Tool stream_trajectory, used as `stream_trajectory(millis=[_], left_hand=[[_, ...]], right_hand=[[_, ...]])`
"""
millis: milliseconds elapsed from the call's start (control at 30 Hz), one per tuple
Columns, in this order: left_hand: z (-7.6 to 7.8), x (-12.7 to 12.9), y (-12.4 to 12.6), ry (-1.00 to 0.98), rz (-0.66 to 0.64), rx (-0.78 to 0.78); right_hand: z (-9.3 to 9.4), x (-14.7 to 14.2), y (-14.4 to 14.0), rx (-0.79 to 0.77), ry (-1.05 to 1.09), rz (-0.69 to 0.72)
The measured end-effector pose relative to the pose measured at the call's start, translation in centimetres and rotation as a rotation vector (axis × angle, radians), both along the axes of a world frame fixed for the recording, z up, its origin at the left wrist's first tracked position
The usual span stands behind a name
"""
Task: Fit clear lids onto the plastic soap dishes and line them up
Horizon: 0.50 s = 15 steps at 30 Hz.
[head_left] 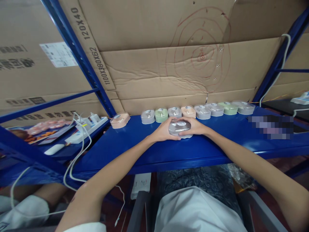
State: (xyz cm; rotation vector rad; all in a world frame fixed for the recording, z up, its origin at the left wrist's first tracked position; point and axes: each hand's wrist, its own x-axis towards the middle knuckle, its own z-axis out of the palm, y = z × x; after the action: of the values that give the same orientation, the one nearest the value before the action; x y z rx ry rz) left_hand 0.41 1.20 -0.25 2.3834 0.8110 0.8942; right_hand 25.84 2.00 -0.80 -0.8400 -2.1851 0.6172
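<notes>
Between my two hands is a grey lidded plastic box with a round sticker on top, just above the blue shelf. My left hand is wrapped round its left side. Gripping the right side is my right hand, with fingers across the front. Behind my hands stands a row of similar small boxes: a green box, an orange box, a grey box and several more. A pink box sits apart at the left end.
A white power strip with cables lies on the left shelf beside a white mouse. A blurred dark object rests at the right. Cardboard with red rings backs the shelf between blue posts. Another person's sleeve shows lower left.
</notes>
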Motion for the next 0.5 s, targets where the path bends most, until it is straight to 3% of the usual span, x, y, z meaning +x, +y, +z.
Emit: stream_trajectory(millis=[300,500], left_hand=[[0.0,0.1,-0.3,-0.046,0.0,-0.068],[-0.2,0.0,-0.2,-0.041,-0.007,-0.082]], right_hand=[[0.7,0.3,0.4,-0.052,0.003,0.047],[1.9,1.7,0.5,-0.09,-0.018,-0.003]])
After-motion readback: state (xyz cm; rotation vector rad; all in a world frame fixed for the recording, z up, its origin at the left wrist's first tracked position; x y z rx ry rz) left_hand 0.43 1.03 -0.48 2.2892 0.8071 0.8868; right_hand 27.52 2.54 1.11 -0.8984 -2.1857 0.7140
